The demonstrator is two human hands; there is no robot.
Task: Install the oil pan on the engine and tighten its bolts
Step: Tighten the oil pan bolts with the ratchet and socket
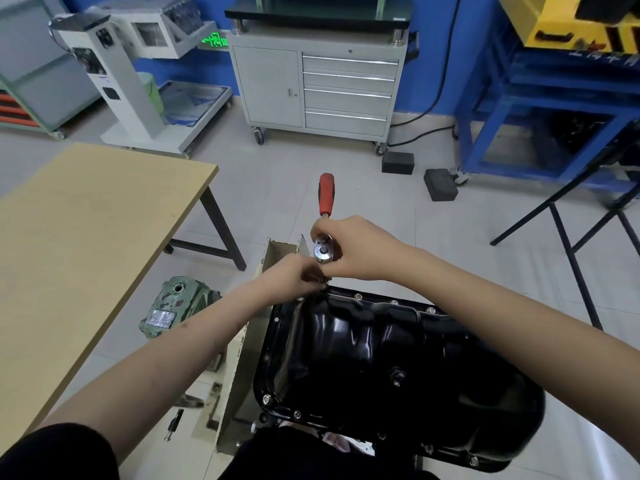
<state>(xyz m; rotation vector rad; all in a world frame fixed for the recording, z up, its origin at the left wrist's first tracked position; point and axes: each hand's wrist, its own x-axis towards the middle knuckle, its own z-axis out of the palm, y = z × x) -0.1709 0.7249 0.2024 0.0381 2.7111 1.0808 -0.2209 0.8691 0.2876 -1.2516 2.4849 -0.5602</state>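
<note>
**Ratchet on the far corner bolt of the oil pan**

The black oil pan [388,358] sits sump-up on the engine, which is carried by a cream metal stand [242,368] over the tiled floor, directly below the camera. Its flange is lined with bolts [266,398], several already seated along the near and left edges.

At the pan's far left corner, the right hand [349,251] is clenched around the chrome head of a ratchet wrench [325,249], whose red handle points away from the person. The left hand [294,277] pinches at the flange just beneath the ratchet head, apparently steadying the socket or bolt; the fingertips are hidden, so exactly what they hold cannot be told.

The pan looks like stamped, painted sheet steel: stiff, moderately heavy, glossy and likely slippery where oily. The flange rim is the safest place to take hold, since the deep sump offers no edge. The ratchet turns best held out on the red handle for leverage; holding the head suits only light run-down.

A green gearbox housing [173,308] beside the stand bears a silver nameplate, unreadable. Green lit characters on the back wall are too blurred to read.
</note>
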